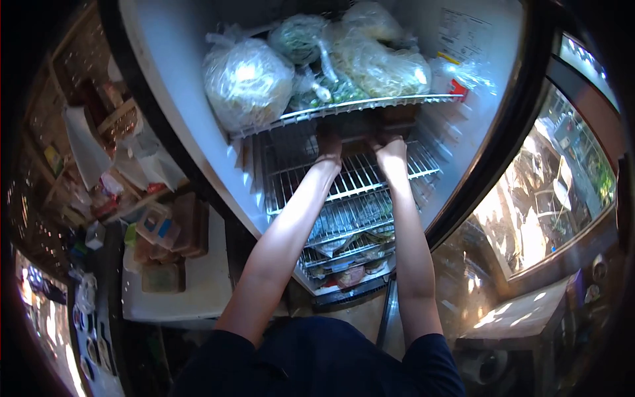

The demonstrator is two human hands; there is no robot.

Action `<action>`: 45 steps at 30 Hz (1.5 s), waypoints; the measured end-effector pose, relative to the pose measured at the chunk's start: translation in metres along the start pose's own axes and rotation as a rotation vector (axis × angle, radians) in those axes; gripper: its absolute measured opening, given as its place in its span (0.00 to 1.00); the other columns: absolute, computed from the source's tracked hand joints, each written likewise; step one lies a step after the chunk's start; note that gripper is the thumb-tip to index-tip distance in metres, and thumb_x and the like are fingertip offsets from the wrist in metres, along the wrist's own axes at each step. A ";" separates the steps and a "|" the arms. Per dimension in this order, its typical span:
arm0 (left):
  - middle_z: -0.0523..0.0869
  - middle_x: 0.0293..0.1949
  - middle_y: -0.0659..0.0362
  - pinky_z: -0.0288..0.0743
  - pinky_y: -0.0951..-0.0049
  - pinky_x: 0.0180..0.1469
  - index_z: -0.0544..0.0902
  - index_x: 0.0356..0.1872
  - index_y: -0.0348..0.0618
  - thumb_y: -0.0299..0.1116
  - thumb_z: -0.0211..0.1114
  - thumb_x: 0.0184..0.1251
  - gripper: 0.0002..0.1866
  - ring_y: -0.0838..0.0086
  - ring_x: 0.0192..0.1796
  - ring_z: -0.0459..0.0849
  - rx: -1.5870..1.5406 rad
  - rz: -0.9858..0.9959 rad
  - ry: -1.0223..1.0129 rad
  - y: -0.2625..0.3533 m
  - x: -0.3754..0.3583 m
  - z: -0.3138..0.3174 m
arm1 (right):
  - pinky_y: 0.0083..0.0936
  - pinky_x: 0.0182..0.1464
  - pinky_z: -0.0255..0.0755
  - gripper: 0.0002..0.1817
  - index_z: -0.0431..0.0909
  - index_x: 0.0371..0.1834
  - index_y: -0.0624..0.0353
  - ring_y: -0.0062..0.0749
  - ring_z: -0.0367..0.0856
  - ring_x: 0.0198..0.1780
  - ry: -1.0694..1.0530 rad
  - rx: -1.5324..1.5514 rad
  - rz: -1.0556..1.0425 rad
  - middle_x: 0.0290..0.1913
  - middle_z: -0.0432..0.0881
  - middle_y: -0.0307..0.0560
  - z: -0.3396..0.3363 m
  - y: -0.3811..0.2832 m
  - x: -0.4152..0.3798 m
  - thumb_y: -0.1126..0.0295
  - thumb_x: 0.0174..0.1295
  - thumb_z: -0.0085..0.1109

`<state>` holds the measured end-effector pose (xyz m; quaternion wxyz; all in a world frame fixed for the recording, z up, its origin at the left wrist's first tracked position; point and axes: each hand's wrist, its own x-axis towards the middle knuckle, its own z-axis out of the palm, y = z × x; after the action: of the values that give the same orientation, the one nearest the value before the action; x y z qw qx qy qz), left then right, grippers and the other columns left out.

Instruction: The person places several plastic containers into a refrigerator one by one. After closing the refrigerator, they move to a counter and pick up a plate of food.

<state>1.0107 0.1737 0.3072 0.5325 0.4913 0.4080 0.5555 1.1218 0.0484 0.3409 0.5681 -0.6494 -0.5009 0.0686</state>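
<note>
Both of my arms reach forward into an open upright fridge (175, 63), over its second wire shelf (357, 178). My left hand (329, 144) and my right hand (389, 143) are side by side under the top shelf, their fingers lost in deep shadow. Right at them is a dark, brownish, box-like thing (357, 124); I cannot tell whether they grip it. Above, the top wire shelf (370, 102) bears several clear plastic bags, among them a large round one (248, 83) on the left and pale, full ones (383, 66) on the right.
Lower wire shelves (350, 221) carry flat wrapped items, and a reddish packet (350, 276) lies near the bottom. On the left, a white surface (205, 291) holds stacked plastic containers (159, 225). A wooden table (522, 308) stands on the right below a window opening (549, 178).
</note>
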 end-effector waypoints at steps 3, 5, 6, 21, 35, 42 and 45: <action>0.78 0.64 0.50 0.68 0.66 0.66 0.74 0.65 0.41 0.37 0.40 0.81 0.21 0.62 0.65 0.76 0.058 0.036 0.007 -0.040 0.032 -0.006 | 0.41 0.53 0.77 0.23 0.86 0.47 0.65 0.55 0.86 0.51 -0.002 -0.097 0.045 0.45 0.87 0.64 0.007 0.004 0.006 0.55 0.60 0.70; 0.76 0.65 0.44 0.65 0.63 0.70 0.72 0.65 0.35 0.33 0.41 0.79 0.21 0.56 0.67 0.74 0.358 0.411 0.101 -0.092 0.072 0.019 | 0.44 0.54 0.76 0.26 0.86 0.44 0.65 0.57 0.85 0.53 0.040 -0.211 0.126 0.44 0.86 0.65 0.008 0.008 0.006 0.50 0.59 0.69; 0.75 0.65 0.42 0.64 0.62 0.72 0.71 0.65 0.31 0.31 0.42 0.78 0.21 0.53 0.67 0.73 0.611 0.744 0.220 -0.140 0.113 0.035 | 0.46 0.52 0.75 0.22 0.85 0.41 0.69 0.64 0.83 0.49 0.117 -0.269 0.136 0.41 0.85 0.70 0.012 0.010 0.006 0.57 0.60 0.69; 0.81 0.56 0.52 0.70 0.58 0.61 0.77 0.61 0.45 0.35 0.63 0.65 0.22 0.56 0.58 0.79 0.542 0.563 -0.327 0.012 -0.280 -0.324 | 0.19 0.27 0.67 0.21 0.73 0.40 0.65 0.27 0.72 0.24 0.122 0.630 -0.518 0.27 0.76 0.44 0.137 -0.094 -0.305 0.59 0.79 0.34; 0.80 0.57 0.46 0.68 0.61 0.63 0.73 0.60 0.34 0.39 0.49 0.81 0.19 0.58 0.60 0.77 0.514 0.100 1.397 -0.092 -0.255 -0.790 | 0.28 0.50 0.79 0.29 0.79 0.58 0.65 0.37 0.81 0.56 -1.123 0.275 -0.020 0.53 0.83 0.51 0.515 -0.140 -0.426 0.50 0.66 0.66; 0.75 0.63 0.41 0.63 0.58 0.69 0.71 0.65 0.34 0.49 0.46 0.81 0.28 0.54 0.67 0.71 0.559 -0.129 1.233 -0.094 -0.242 -0.857 | 0.39 0.62 0.72 0.44 0.71 0.66 0.70 0.48 0.75 0.63 -1.137 0.236 0.040 0.61 0.77 0.63 0.592 -0.138 -0.452 0.42 0.59 0.68; 0.75 0.61 0.40 0.64 0.59 0.67 0.71 0.64 0.33 0.49 0.46 0.81 0.27 0.54 0.65 0.72 0.398 -0.146 1.172 -0.115 -0.234 -0.871 | 0.39 0.64 0.70 0.43 0.72 0.64 0.70 0.50 0.75 0.63 -1.219 0.357 0.112 0.60 0.77 0.65 0.597 -0.157 -0.454 0.44 0.57 0.71</action>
<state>0.1675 0.0136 0.0082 0.1552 0.1655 0.7607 0.6082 0.4172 0.0942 0.0440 0.2759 -0.4145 -0.6803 0.5379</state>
